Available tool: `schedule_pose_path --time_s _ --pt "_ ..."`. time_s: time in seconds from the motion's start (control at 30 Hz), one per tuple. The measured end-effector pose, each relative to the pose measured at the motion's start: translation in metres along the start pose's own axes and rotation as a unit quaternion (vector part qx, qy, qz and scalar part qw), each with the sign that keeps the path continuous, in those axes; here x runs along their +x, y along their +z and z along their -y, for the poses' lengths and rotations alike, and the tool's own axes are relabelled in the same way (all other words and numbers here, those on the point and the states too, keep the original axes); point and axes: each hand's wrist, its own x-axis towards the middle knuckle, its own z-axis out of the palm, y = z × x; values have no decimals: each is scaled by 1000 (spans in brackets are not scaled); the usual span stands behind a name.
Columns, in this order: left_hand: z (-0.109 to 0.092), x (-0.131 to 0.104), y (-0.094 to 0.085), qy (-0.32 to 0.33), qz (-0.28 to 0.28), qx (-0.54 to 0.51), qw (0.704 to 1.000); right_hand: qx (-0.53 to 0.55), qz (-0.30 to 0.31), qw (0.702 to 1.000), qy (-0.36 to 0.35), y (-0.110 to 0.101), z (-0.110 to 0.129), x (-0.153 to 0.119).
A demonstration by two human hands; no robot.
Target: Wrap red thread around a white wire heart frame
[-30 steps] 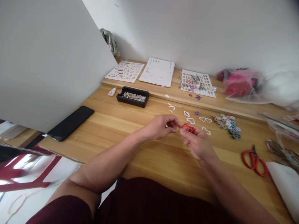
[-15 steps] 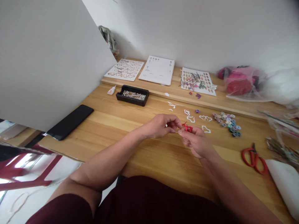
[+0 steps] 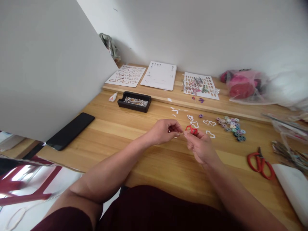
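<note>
My left hand (image 3: 163, 131) is closed in a pinch, thumb against forefinger, on a thin, pale wire-like piece (image 3: 181, 133) that reaches across to the right fingertips. My right hand (image 3: 201, 147) is closed too, pinching near that piece. At its forefinger sits a small red bobbin-like piece (image 3: 194, 131) with a thin red loop standing up beside it; its exact kind is hard to make out. Just beyond the hands lie white cut-out shapes (image 3: 209, 123) and a small purple piece (image 3: 201, 115). Both hands hover over the wooden table (image 3: 154, 166).
Small coloured thread bobbins (image 3: 233, 126) cluster at right, with red-handled scissors (image 3: 261, 163) nearer me. A black tray of beads (image 3: 122, 104), a glue bottle (image 3: 113, 97) and a phone (image 3: 72, 130) lie left. Patterned sheets (image 3: 158, 77) rest on the raised ledge behind.
The view has shifted slightly. The fingertips have drawn a little apart, showing more of the thin piece between them. The red loop now stands out wider to the left.
</note>
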Motion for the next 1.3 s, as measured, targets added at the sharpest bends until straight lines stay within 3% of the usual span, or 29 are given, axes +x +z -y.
schedule_pose_path --time_s 0.27,0.6,0.93,1.3 --pt "-1 -2 8 1 -31 17 999 -21 -19 998 -65 4 -6 0" --pt "-3 -1 5 -6 -39 16 999 42 24 999 10 1 -1 0" --pt "-4 0 3 11 -62 41 997 47 32 998 -28 1 -1 -2" --pt "-5 -3 6 115 -106 158 975 53 13 998 -40 0 -6 1"
